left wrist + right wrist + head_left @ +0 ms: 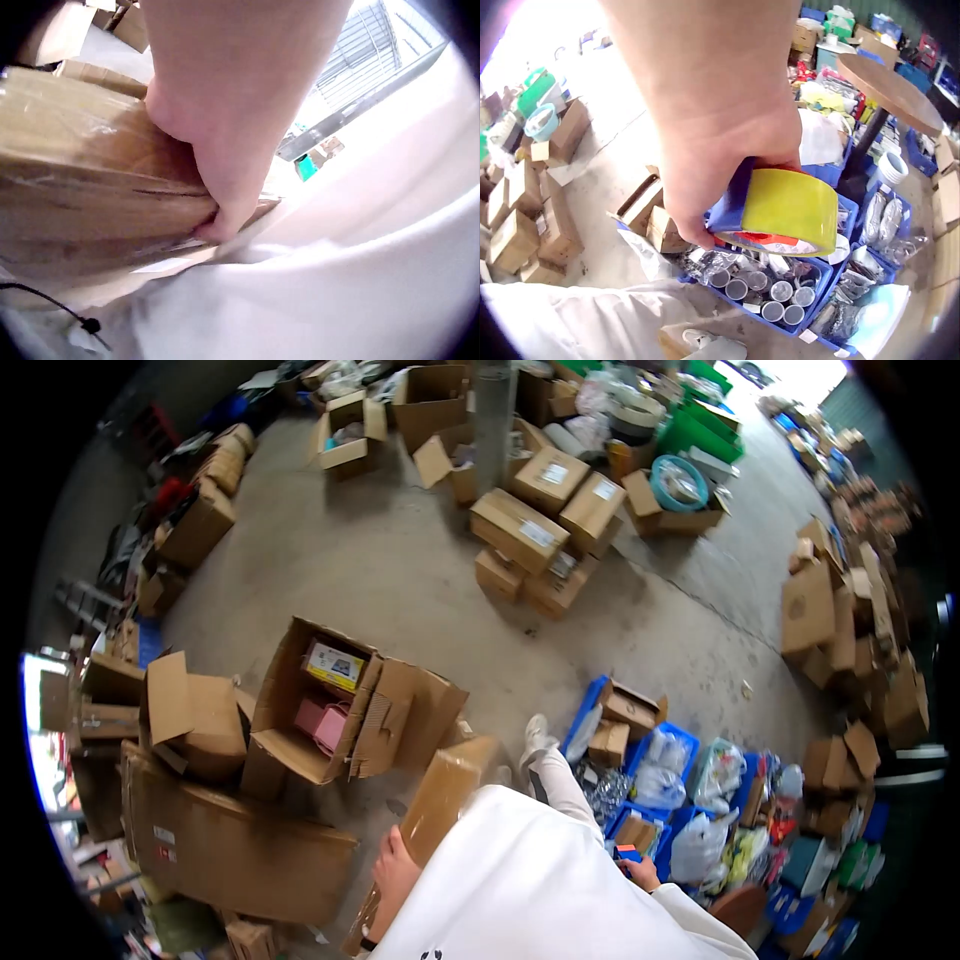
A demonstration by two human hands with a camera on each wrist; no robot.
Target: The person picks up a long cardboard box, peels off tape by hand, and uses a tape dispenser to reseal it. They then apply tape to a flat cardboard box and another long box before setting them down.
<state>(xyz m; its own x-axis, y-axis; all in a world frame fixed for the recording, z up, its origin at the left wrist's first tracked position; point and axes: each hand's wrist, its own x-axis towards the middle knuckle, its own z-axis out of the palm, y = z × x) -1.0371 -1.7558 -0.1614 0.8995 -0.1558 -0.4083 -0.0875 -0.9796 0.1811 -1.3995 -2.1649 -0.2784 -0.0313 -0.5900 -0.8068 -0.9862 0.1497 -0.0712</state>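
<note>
A long cardboard box point(450, 792) wrapped in clear tape lies against the person's white top. The left hand point(396, 870) grips its side; in the left wrist view the left hand point(217, 150) has its thumb bent over the edge of the taped box point(82, 202). Out to the right, the right hand point(642, 872) holds a tape dispenser point(627, 853). Seen from the right wrist, the right hand point(727, 165) has its fingers curled round the blue and red dispenser, which carries a roll of yellow tape point(791, 211).
An open box point(262, 705) with pink items and a yellow package stands at the left, near a large flat carton point(230, 850). Stacked closed boxes point(520, 530) stand ahead by a pillar. Blue crates point(664, 745) of bagged goods line the right. A round stool point(892, 90) stands beyond them.
</note>
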